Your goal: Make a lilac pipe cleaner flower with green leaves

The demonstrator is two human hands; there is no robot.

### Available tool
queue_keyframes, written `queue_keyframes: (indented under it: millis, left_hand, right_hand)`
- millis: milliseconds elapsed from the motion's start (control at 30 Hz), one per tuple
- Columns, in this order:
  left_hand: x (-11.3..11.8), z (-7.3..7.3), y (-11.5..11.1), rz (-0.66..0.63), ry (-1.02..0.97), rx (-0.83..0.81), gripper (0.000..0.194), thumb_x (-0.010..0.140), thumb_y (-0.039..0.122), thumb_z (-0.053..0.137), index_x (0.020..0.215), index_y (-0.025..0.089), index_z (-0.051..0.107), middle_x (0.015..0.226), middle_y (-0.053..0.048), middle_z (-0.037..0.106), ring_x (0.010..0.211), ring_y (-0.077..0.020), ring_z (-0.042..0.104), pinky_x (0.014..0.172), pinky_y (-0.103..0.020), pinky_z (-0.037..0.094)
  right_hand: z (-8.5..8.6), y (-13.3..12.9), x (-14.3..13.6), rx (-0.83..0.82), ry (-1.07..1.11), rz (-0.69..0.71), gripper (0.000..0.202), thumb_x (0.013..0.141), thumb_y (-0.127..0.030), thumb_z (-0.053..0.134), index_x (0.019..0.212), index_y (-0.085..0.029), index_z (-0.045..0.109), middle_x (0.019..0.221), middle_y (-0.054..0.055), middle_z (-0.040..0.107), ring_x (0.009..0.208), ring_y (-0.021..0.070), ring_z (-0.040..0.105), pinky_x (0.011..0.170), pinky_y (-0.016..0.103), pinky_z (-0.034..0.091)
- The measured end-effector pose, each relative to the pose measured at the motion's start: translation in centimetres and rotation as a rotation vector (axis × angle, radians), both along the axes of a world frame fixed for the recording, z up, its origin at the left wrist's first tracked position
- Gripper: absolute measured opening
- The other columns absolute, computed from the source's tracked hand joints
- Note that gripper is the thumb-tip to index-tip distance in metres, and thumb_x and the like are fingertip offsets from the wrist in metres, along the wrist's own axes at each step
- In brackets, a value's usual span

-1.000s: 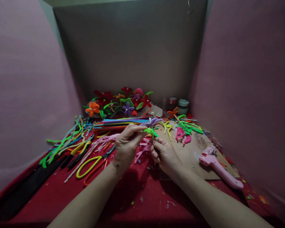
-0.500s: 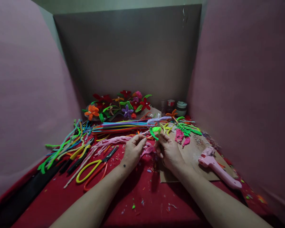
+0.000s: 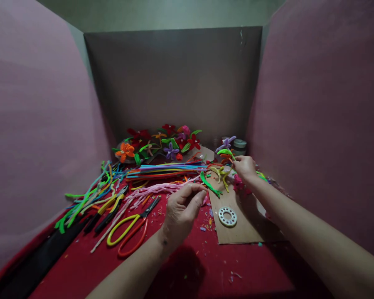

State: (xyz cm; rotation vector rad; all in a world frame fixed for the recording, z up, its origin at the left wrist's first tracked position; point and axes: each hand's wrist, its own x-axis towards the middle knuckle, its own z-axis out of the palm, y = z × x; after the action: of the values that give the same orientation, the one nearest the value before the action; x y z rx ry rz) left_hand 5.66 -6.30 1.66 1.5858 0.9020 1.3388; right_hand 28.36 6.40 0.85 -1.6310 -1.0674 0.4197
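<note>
My right hand [image 3: 244, 167] is reached out to the back right, its fingers closed on the stem of a purple flower [image 3: 225, 143] with a green leaf [image 3: 225, 152]. Near the middle, my left hand [image 3: 184, 209] is raised with thumb and fingers pinched together; whatever may be between them is too small to make out. Just right of it, a green pipe-cleaner piece [image 3: 210, 185] lies at the edge of the cardboard [image 3: 237, 234]. On the cardboard are yellow pieces [image 3: 223, 176] and a round white disc with holes [image 3: 227, 216]. My right forearm covers the board's right part.
Scissors [image 3: 134, 228] and pliers [image 3: 112, 207] lie left of my left hand. Pink strands [image 3: 152, 189], bundled pipe cleaners [image 3: 171, 167] and loose green strands [image 3: 89, 191] spread behind. Finished flowers [image 3: 171, 151] and a lidded jar [image 3: 239, 146] stand at the back.
My right hand has moved away from my left, to the back right, with the flower. The round disc now shows on the cardboard, and a green piece lies near my left hand.
</note>
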Motion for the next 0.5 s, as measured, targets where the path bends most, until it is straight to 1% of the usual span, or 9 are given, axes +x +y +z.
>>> queue_keyframes:
  millis: [67, 100, 167, 233, 300, 367, 400, 433, 500]
  left_hand:
    - [0.0, -0.3, 0.1, -0.015, 0.026, -0.022, 0.014, 0.079, 0.031, 0.057, 0.079, 0.019, 0.064, 0.049, 0.005, 0.043, 0.043, -0.0067, 0.034, 0.042, -0.020, 0.027]
    - [0.0, -0.5, 0.3, -0.026, 0.028, -0.044, 0.014, 0.079, 0.031, 0.057, 0.079, 0.019, 0.064, 0.048, 0.005, 0.042, 0.042, -0.0066, 0.033, 0.041, -0.021, 0.026]
    - [0.0, -0.8, 0.8, -0.044, 0.012, -0.091, 0.014, 0.078, 0.031, 0.057, 0.077, 0.018, 0.062, 0.047, 0.006, 0.041, 0.040, -0.0063, 0.032, 0.040, -0.020, 0.025]
    - [0.0, -1.1, 1.2, -0.048, -0.012, -0.122, 0.015, 0.078, 0.031, 0.056, 0.074, 0.017, 0.061, 0.046, 0.006, 0.040, 0.040, -0.0059, 0.031, 0.040, -0.020, 0.023]
    - [0.0, -1.1, 1.4, -0.055, -0.029, -0.142, 0.015, 0.078, 0.030, 0.057, 0.073, 0.016, 0.060, 0.045, 0.007, 0.039, 0.039, -0.0053, 0.031, 0.039, -0.019, 0.023]
    - [0.1, -1.1, 1.4, -0.076, -0.039, -0.151, 0.016, 0.077, 0.031, 0.057, 0.073, 0.016, 0.060, 0.045, 0.007, 0.040, 0.039, -0.0048, 0.031, 0.039, -0.018, 0.023]
    - [0.1, -0.9, 1.4, -0.086, -0.043, -0.151, 0.016, 0.078, 0.031, 0.057, 0.075, 0.015, 0.060, 0.045, 0.007, 0.040, 0.039, -0.0046, 0.031, 0.039, -0.018, 0.023]
    - [0.1, -0.7, 1.2, -0.094, -0.049, -0.148, 0.017, 0.078, 0.031, 0.058, 0.076, 0.015, 0.061, 0.046, 0.007, 0.041, 0.039, -0.0044, 0.032, 0.039, -0.018, 0.024]
    - [-0.1, 0.2, 0.7, -0.107, -0.076, -0.133, 0.016, 0.078, 0.031, 0.058, 0.078, 0.016, 0.063, 0.048, 0.006, 0.043, 0.040, -0.0042, 0.033, 0.039, -0.018, 0.025]
  right_hand:
    - [-0.6, 1.4, 0.5, -0.076, -0.101, -0.047, 0.009, 0.070, -0.011, 0.063, 0.076, -0.013, 0.070, 0.079, 0.013, 0.068, 0.085, 0.0258, 0.061, 0.069, 0.031, 0.043]
    - [-0.9, 1.9, 0.6, -0.108, -0.141, -0.057, 0.013, 0.075, -0.015, 0.063, 0.087, -0.013, 0.069, 0.092, 0.014, 0.067, 0.091, 0.0254, 0.060, 0.074, 0.033, 0.045]
    - [-1.6, 2.7, 0.6, -0.157, -0.203, -0.065, 0.025, 0.085, -0.026, 0.058, 0.108, -0.016, 0.060, 0.113, 0.011, 0.059, 0.098, 0.0217, 0.058, 0.080, 0.036, 0.049]
    - [-1.9, 3.1, 0.7, -0.173, -0.247, -0.077, 0.031, 0.088, -0.031, 0.053, 0.116, -0.018, 0.053, 0.120, 0.009, 0.054, 0.099, 0.0195, 0.058, 0.081, 0.038, 0.050]
    - [-1.8, 3.3, 0.6, -0.156, -0.279, -0.095, 0.029, 0.088, -0.030, 0.054, 0.114, -0.017, 0.055, 0.117, 0.010, 0.056, 0.098, 0.0206, 0.058, 0.082, 0.040, 0.050]
    - [-1.4, 3.0, 0.0, -0.101, -0.306, -0.104, 0.021, 0.085, -0.021, 0.055, 0.103, -0.013, 0.062, 0.109, 0.013, 0.060, 0.099, 0.0248, 0.056, 0.085, 0.044, 0.046]
    - [-1.1, 2.5, -0.5, -0.057, -0.320, -0.100, 0.016, 0.082, -0.014, 0.055, 0.093, -0.011, 0.066, 0.101, 0.016, 0.063, 0.101, 0.0282, 0.055, 0.088, 0.047, 0.042]
    - [-1.0, 1.8, -1.3, -0.002, -0.335, -0.084, 0.017, 0.080, -0.009, 0.052, 0.086, -0.010, 0.068, 0.094, 0.016, 0.064, 0.101, 0.0299, 0.054, 0.090, 0.048, 0.039]
    - [-0.9, -0.2, -3.6, 0.132, -0.369, -0.016, 0.024, 0.077, -0.006, 0.046, 0.081, -0.011, 0.070, 0.091, 0.014, 0.065, 0.098, 0.0278, 0.054, 0.090, 0.045, 0.038]
